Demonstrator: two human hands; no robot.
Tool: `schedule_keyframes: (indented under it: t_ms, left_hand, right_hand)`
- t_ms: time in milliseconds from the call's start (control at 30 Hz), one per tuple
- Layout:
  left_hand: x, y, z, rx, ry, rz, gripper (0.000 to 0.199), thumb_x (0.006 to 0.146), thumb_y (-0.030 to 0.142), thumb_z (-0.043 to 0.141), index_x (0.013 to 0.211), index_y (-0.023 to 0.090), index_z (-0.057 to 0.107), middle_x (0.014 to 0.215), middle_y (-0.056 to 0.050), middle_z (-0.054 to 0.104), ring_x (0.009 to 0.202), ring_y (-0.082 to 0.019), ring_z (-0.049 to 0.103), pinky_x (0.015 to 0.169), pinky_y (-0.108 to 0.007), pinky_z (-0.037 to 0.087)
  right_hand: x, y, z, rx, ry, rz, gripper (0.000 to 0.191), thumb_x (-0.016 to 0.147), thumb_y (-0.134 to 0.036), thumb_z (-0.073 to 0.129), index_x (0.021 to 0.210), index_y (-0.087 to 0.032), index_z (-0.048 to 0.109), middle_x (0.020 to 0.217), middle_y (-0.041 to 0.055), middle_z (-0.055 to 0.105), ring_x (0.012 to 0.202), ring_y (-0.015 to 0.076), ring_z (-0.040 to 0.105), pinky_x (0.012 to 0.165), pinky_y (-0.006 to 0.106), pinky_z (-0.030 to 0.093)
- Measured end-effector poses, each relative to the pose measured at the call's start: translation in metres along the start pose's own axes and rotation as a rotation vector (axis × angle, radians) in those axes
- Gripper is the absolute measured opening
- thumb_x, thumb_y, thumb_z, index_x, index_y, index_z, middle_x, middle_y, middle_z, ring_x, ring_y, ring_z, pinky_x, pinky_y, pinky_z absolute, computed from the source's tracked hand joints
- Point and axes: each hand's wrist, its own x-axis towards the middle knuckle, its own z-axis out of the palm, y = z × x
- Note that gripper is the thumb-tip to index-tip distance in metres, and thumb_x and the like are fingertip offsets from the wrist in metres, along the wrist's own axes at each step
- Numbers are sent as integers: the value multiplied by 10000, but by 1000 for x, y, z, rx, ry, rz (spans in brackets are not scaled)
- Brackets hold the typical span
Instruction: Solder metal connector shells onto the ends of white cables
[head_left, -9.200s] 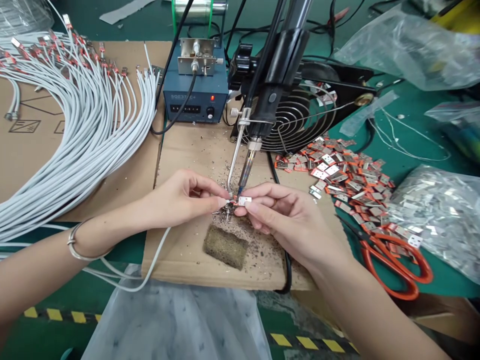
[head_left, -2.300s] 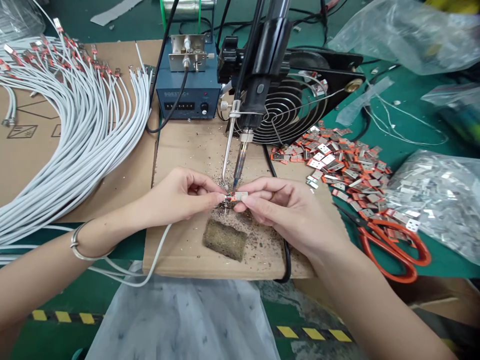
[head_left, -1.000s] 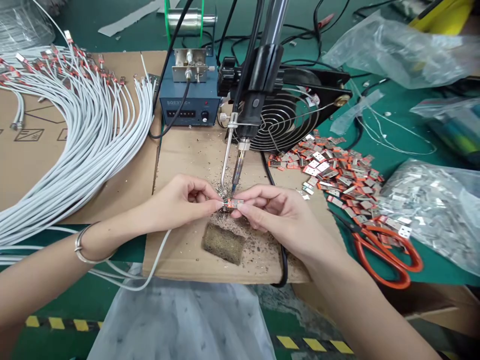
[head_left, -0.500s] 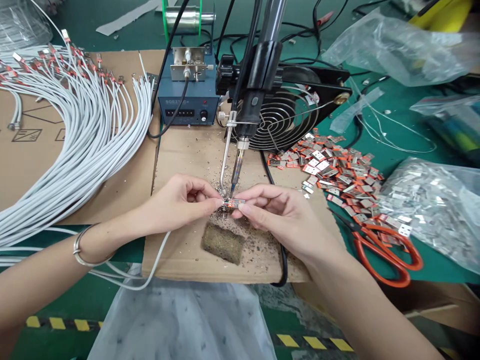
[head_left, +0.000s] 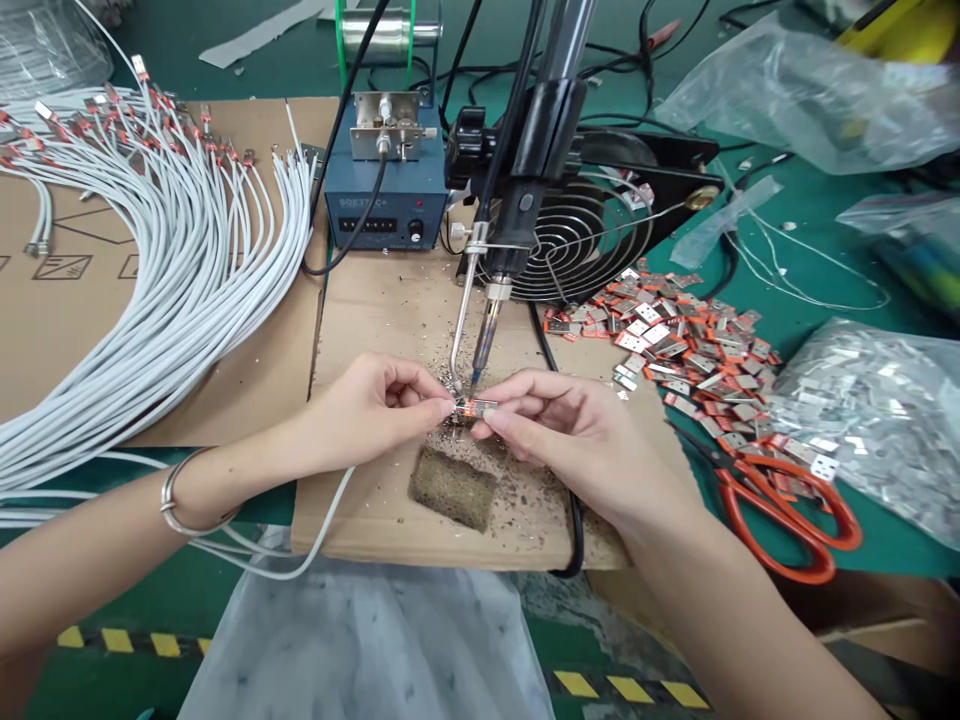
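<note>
My right hand (head_left: pixel 555 425) pinches a small USB connector (head_left: pixel 475 408) with a metal shell and an orange part. My left hand (head_left: pixel 382 405) pinches the end of a white cable (head_left: pixel 330 515) against the connector's left end; the wire tips are hidden by my fingers. Right above the connector stands the tip of a soldering iron (head_left: pixel 487 335), clamped in a black holder; whether it touches cannot be made out. A thin bent metal solder guide tube (head_left: pixel 463 310) comes down beside the tip. Below my hands lies a worn brown sponge (head_left: pixel 452 488).
White cables (head_left: pixel 217 290) lie bundled at left. A blue soldering control box (head_left: pixel 386 215) with a solder spool (head_left: pixel 377 38) stands behind. A round fan (head_left: pixel 577 235) sits behind the iron. At right lie loose USB connectors (head_left: pixel 690 345), orange-handled scissors (head_left: pixel 787 515) and a plastic bag (head_left: pixel 885 430) of metal parts.
The whole view has shifted slightly, so everything appears a little further right. Both hands keep the same pinch on the cable and the connector under the iron.
</note>
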Motion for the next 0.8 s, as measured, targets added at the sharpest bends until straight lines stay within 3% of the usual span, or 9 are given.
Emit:
schedule_keyframes:
  t_ms: [200,333,533,800]
  left_hand:
    - [0,0,-3,11,-16,-18,143,783,234,583,774,108,649,511,57,488,387,-27,387,345,-127,302]
    - [-5,-3,-4,-4,-127,-50,158,758,270,635,806,121,662,526,50,517,406,-40,461,388,-139,381]
    - [-28,-7,7,-107,-228,-71,228,833,352,559,883,144,638,646,11,613,512,-76,589,495,-178,491]
    - [-52,-3,19,-99,-314,-68,264,883,392,479,926,167,611,673,5,632,560,-89,628,510,-166,487]
  right_hand:
    - [1,0,1,-17,-7,-5,97,708,-202,705,783,-155,664,643,17,704,563,78,627,450,138,417]
    - [-1,0,-2,-17,-66,-27,120,690,-201,717,784,-154,658,637,8,693,555,76,616,489,151,446]
    - [-21,-5,-3,-100,-122,-93,112,709,-223,704,774,-151,648,630,28,687,541,102,607,473,180,460]
    - [-42,-9,-1,-61,-163,-121,58,730,-164,677,782,-154,652,620,21,685,548,92,619,489,160,481]
